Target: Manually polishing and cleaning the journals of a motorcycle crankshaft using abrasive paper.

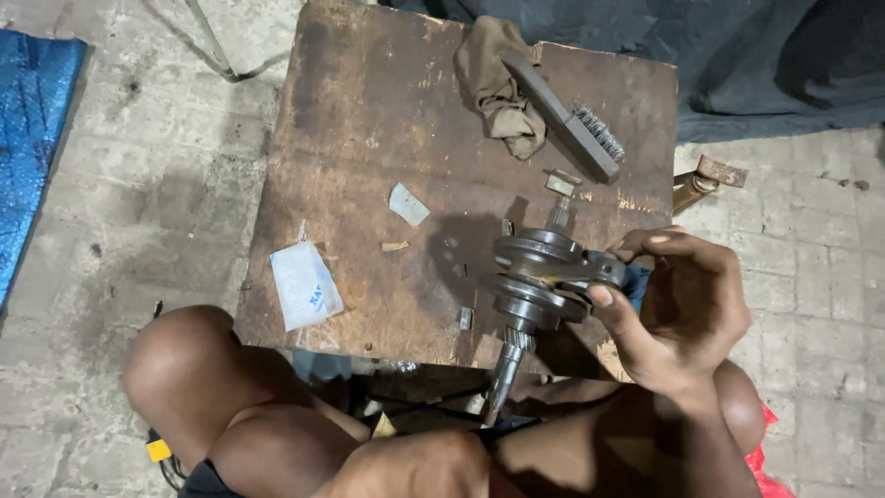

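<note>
My right hand (687, 314) grips a steel crankshaft (535, 277) by its connecting rod, thumb on the near side and fingers curled over the far side. A bit of blue cloth (636, 281) shows between hand and metal. The crankshaft hangs tilted over the right front part of a worn wooden board (369, 138), with its splined shaft end (502, 378) pointing down past the board's front edge. I do not see my left hand. My bare knees (180, 364) are in front of the board.
On the board lie a brown rag (498, 88), a wire brush (567, 120), a small white plastic packet (304, 286), a grey scrap (407, 204) and small metal bits. Around it is a concrete floor, with blue sheeting (32, 138) left and a dark tarp (756, 55) behind.
</note>
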